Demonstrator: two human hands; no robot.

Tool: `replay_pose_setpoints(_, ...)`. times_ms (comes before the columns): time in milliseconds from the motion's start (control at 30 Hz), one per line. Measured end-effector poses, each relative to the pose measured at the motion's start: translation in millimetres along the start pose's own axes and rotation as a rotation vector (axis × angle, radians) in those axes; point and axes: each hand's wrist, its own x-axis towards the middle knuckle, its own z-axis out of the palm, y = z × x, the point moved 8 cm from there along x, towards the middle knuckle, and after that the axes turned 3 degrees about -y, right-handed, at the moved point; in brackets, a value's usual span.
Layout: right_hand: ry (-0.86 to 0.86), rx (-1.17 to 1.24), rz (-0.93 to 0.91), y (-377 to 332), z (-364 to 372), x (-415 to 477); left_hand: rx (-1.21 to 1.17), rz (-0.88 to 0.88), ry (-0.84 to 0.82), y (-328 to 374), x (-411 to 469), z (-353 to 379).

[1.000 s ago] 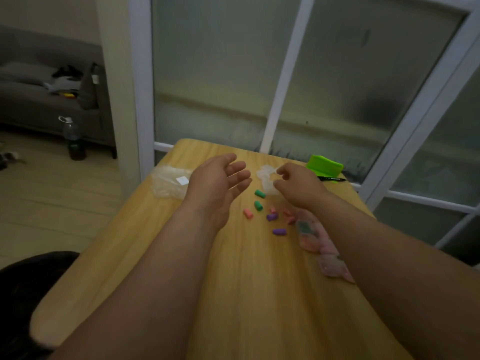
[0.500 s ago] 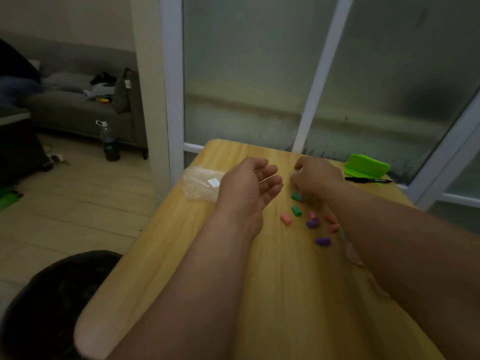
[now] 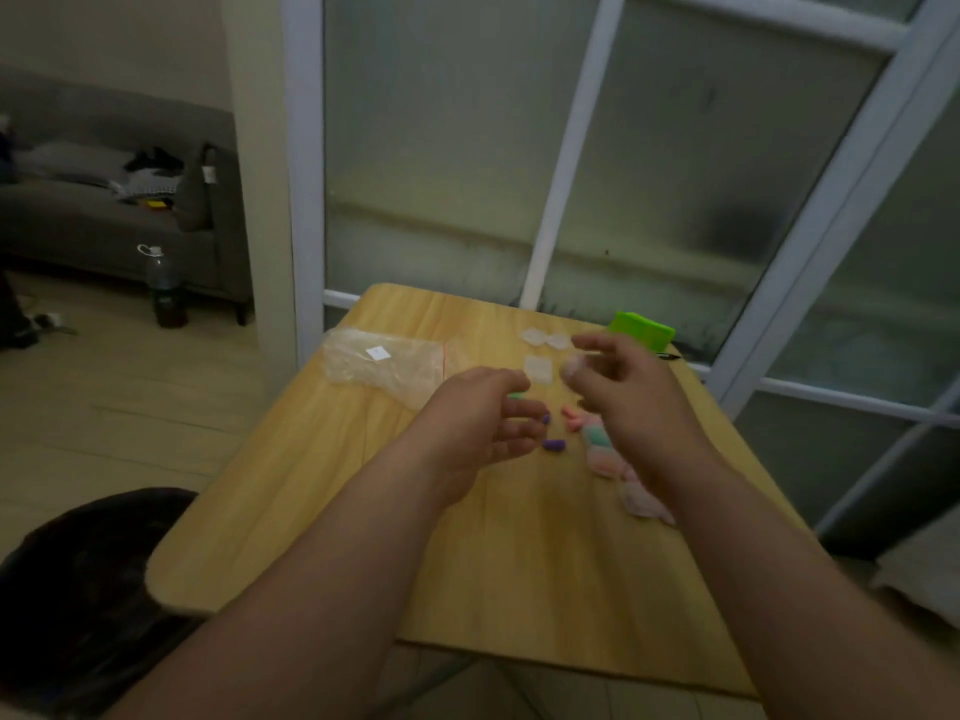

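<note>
Head view: coloured pieces (image 3: 555,445) lie right of the plastic bag (image 3: 384,366); the left hand (image 3: 483,423) hangs loosely curled, empty. Whether the right hand (image 3: 623,402) pinches anything is too blurred to tell. A careless brush could scatter the pieces.

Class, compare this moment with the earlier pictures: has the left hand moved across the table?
Yes. The left hand has moved right, away from the large clear bag it overlapped, and now reaches over the small coloured pieces.
</note>
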Motion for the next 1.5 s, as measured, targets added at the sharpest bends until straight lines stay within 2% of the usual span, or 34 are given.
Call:
replay_pose_setpoints(100,-0.047,-0.015,-0.056,-4,5,-40,0.048,-0.034,-0.123,-10,-23,10)
replay_pose_setpoints(267,-0.138,-0.119,-0.131,-21,16,-76,0.096,0.042,-0.223,-13,-49,12)
replay_pose_setpoints(367,-0.149,-0.103,-0.093,-18,16,-86,0.126,0.050,-0.212,-17,-55,5)
replay_pose_setpoints(533,-0.064,0.125,0.107,2,6,-88,0.251,0.113,-0.171,-12,-59,7)
replay_pose_setpoints(767,-0.151,0.244,0.245,17,13,-84,0.645,0.381,-0.039,5,-57,13)
replay_pose_setpoints(967,-0.112,0.351,0.227,19,8,-75,0.292,0.200,-0.112,-10,-46,17)
replay_pose_setpoints(1133,-0.118,0.357,0.233,20,10,-75,0.357,0.196,-0.140,-10,-49,22)
replay_pose_setpoints(1300,-0.141,0.205,0.178,14,9,-73,0.286,0.135,-0.129,-13,-45,12)
replay_pose_setpoints(1500,-0.187,0.173,0.190,15,10,-76,0.310,0.115,-0.180,-14,-48,13)
